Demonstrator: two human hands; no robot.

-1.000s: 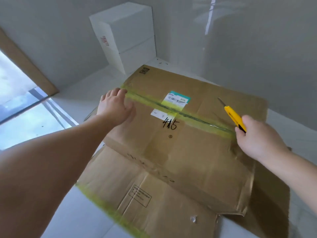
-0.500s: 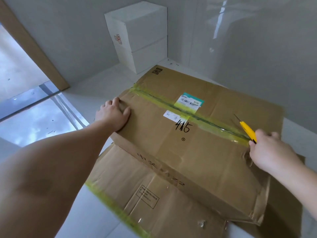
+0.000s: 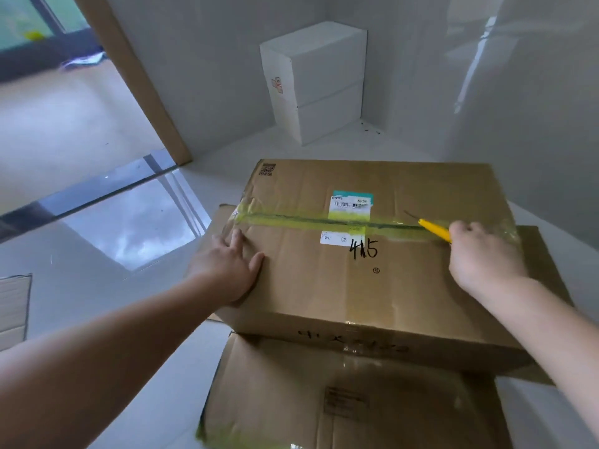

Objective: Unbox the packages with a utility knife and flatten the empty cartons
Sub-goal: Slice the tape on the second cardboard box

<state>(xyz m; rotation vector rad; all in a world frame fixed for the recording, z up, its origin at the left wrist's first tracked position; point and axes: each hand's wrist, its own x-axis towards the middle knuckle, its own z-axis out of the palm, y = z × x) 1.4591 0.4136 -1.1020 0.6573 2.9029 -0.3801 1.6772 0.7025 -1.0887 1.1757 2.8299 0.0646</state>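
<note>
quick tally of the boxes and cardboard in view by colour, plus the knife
Brown taped cardboard box, left hand pressing on its top: 1
Brown flattened cardboard cartons: 2, one under the box, one at the left edge
White stacked boxes in the corner: 2
Yellow utility knife, gripped by the right hand: 1
Total: 6

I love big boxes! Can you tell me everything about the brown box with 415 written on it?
The brown cardboard box is wide, flat-topped and shut, its top seam sealed with yellowish tape. It bears a shipping label, a small white sticker and handwritten "415". It rests on flattened cardboard. The left hand presses its corner; the right hand holds a yellow knife over the tape.
</note>
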